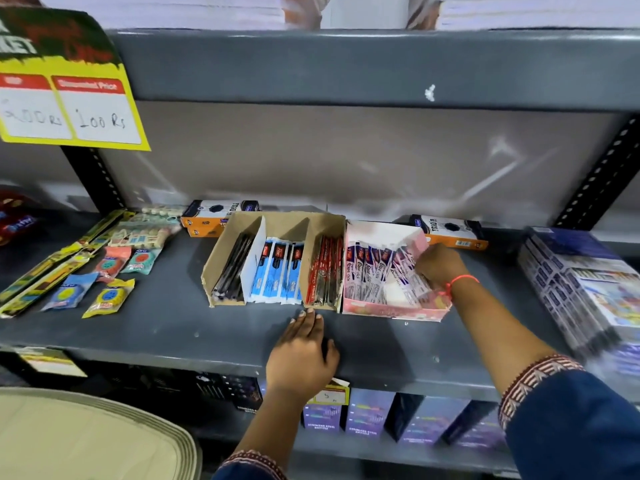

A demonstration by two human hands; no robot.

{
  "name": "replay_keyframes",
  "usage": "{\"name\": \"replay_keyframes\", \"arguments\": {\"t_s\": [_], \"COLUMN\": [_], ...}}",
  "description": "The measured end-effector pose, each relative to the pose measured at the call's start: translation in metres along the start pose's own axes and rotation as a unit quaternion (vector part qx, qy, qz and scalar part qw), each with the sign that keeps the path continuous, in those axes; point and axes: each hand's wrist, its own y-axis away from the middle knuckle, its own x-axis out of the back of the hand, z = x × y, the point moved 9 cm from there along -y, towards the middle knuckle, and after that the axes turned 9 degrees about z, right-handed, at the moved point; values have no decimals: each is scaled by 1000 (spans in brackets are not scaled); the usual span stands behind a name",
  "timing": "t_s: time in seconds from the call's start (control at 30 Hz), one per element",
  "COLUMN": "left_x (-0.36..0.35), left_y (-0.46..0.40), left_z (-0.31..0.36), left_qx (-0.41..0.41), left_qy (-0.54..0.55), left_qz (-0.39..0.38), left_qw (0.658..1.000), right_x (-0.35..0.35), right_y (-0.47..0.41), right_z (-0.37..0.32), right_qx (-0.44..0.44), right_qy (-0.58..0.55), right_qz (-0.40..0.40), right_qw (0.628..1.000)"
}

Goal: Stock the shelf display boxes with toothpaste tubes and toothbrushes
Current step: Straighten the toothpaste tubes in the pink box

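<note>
The right hand is sunk into the pink box on the shelf, fingers curled among blurred toothpaste tubes; a firm grip cannot be told. The left hand is laid flat, fingers together, before the cardboard box.

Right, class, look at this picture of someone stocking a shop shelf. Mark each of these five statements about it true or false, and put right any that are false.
1. The right hand is inside the pink display box, among the packets. True.
2. The left hand is lifting a packet out of the brown cardboard box. False: it rests flat on the grey shelf in front of that box, holding nothing.
3. The brown cardboard box has three compartments. True.
4. The blue and white packets sit in its leftmost compartment. False: they are in the middle one.
5. The yellow price sign hangs at the upper right. False: upper left.
</note>
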Motion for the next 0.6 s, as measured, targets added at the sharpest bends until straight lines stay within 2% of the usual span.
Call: {"name": "replay_keyframes", "arguments": {"t_s": [0.13, 0.2, 0.27, 0.33, 0.43, 0.53, 0.6], "left_x": [-5, -4, -9, -7, -2, -3, -4], "left_y": [0, 2, 2, 0, 0, 0, -1], "left_z": [-1, -1, -4, -4, -3, -4, -4], "left_qx": [-3, 22, 34, 23, 18, 16, 14], "left_qy": [7, 24, 35, 31, 27, 24, 26], "left_qz": [-4, -22, -48, -34, -17, -14, -11], "left_qw": [1000, 999, 998, 999, 999, 999, 1000], "right_x": [-26, -37, -44, -47, -41, -22, -15], "right_y": [5, 14, 18, 19, 16, 11, 10], "right_z": [-2, -1, -9, -16, -22, -21, -15], "right_qx": [16, -4, 11, 46, 47, 59, 57], "right_qy": [3, 11, 41, 100, 106, 101, 136], "right_qz": [-59, -82, -92, -95, -60, 16, 44], "right_qw": [998, 997, 995, 989, 991, 993, 988]}}
